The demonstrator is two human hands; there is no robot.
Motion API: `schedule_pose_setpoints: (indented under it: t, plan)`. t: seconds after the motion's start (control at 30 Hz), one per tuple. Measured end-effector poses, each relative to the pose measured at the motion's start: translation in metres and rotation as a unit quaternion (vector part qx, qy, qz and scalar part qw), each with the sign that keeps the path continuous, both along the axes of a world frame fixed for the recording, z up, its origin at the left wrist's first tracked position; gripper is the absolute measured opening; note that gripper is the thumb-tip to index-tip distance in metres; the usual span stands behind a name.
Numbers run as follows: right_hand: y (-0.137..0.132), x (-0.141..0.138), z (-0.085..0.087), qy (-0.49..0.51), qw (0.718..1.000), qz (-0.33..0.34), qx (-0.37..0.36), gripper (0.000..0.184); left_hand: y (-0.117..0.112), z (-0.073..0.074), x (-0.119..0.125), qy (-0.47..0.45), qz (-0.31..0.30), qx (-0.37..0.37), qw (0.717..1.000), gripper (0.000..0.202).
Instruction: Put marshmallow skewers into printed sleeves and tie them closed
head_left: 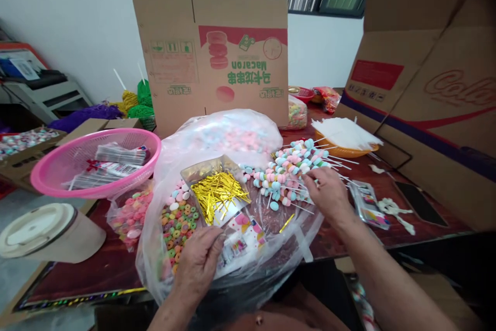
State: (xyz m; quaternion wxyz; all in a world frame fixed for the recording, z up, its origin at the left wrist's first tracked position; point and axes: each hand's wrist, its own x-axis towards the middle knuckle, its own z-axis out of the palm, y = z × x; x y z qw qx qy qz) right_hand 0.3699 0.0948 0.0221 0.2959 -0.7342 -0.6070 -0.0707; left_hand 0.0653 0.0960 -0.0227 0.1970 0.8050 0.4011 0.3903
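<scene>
My left hand [199, 258] is closed at the near edge of a printed clear plastic bag [244, 238], thumb against fingers. My right hand [329, 194] reaches into a pile of marshmallow skewers [282, 166], pink, blue and white on thin white sticks; its fingers are closed at the pile's right side, and the fingertips are partly hidden among the sticks. Between the hands, gold twist ties [220, 191] fill an opened box. Colourful ring candies [180, 222] lie beside my left hand. One loose gold tie [287, 223] rests on the clear sheet.
A big clear bag of marshmallows [228, 132] stands behind, before a cardboard box [170, 62]. At left are a pink basket [39, 173] of packaging and a lidded tub [77, 238]. An orange basket [337, 151], a phone [420, 203] and a large carton [426, 88] are right.
</scene>
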Motion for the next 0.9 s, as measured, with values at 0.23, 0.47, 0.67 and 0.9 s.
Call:
schedule_pose_setpoints:
  t: [0.23, 0.47, 0.67, 0.9]
  plan:
    - [-0.01, 0.044, 0.003, -0.147, 0.961, -0.16, -0.17, 0.031, -0.003, 0.003, 0.003, -0.024, 0.054, -0.055, 0.997, 0.028]
    - [-0.01, 0.069, -0.015, -0.075, 0.959, -0.114, -0.249, 0.029, -0.01, 0.014, 0.006, -0.036, 0.026, -0.099, 0.994, 0.028]
    - [-0.005, 0.074, -0.024, -0.032, 0.965, -0.072, -0.249, 0.028, -0.01, 0.016, 0.01, -0.135, 0.044, -0.235, 0.962, 0.039]
    - [-0.012, 0.081, -0.032, 0.001, 0.971, -0.094, -0.22, 0.028, -0.011, 0.024, 0.013, -0.165, 0.065, -0.291, 0.94, 0.045]
